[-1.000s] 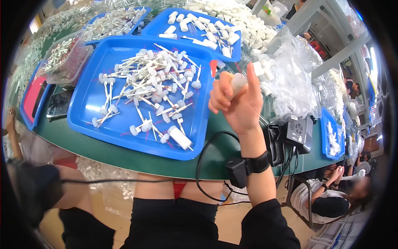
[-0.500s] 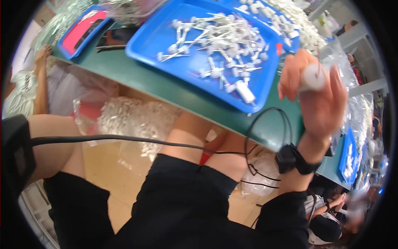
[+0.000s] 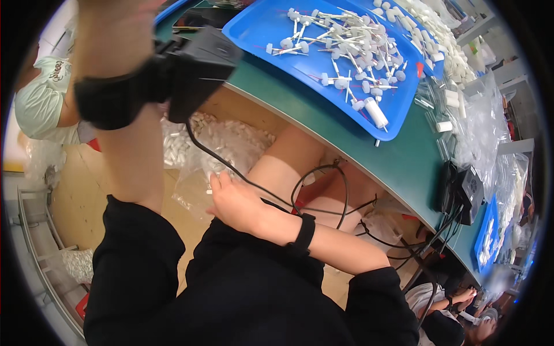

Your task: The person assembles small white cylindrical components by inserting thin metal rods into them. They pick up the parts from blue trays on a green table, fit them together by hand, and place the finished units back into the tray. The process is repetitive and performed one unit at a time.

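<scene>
My left hand (image 3: 118, 8) reaches up toward the far left, blurred and cut off at the upper edge, so its fingers do not show. A dark box on a strap sits at that wrist. Over my lap lies my right hand (image 3: 234, 202), fingers apart and nothing visible in it, near the clear bag of white pieces (image 3: 222, 144) under the table. In front of me a blue tray (image 3: 311, 75) carries a pile of thin white sticks with round translucent caps (image 3: 358, 52). A larger white cylinder (image 3: 375, 112) stands out at its near right corner.
Loose white cylinders (image 3: 452, 98) and clear tubes (image 3: 424, 102) lie right of the tray on the green table (image 3: 288, 98). A black fan-vented box (image 3: 468, 193) with cables is at its edge. Co-workers sit at left (image 3: 46, 101) and lower right (image 3: 444, 305).
My right hand has dropped from beside the tray to my lap; the round white piece it held is no longer seen in it. My left arm has swung up and forward into view.
</scene>
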The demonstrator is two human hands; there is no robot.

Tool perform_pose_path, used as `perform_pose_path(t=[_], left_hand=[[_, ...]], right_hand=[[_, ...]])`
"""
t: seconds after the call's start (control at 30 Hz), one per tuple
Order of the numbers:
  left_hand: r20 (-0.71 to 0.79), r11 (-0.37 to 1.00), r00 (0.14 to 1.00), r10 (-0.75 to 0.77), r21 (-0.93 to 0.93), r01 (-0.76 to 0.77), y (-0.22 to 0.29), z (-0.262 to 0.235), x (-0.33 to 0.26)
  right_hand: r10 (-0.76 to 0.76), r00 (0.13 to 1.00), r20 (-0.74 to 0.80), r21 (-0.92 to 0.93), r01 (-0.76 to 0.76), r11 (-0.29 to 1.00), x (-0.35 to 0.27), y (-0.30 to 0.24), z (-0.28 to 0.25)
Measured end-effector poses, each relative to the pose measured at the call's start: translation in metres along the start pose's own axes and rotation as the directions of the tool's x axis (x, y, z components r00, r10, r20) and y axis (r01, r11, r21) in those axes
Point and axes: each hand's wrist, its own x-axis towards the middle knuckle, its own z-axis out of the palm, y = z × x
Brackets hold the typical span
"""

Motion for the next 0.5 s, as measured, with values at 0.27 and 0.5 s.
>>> perform_pose_path(t=[0.27,0.5], left_hand=[[0.104,0.888,0.901,-0.421,-0.156,0.433,-0.027,-0.004,-0.063],[0.428,0.621,0.658,-0.619,-0.247,0.744,-0.025,0.026,-0.119]], right_hand=[[0.066,0.869,0.49,0.382,-0.282,0.88,-0.068,0.025,-0.138],[0.526,0.707,-0.472,0.331,-0.41,0.85,-0.106,0.076,-0.227]])
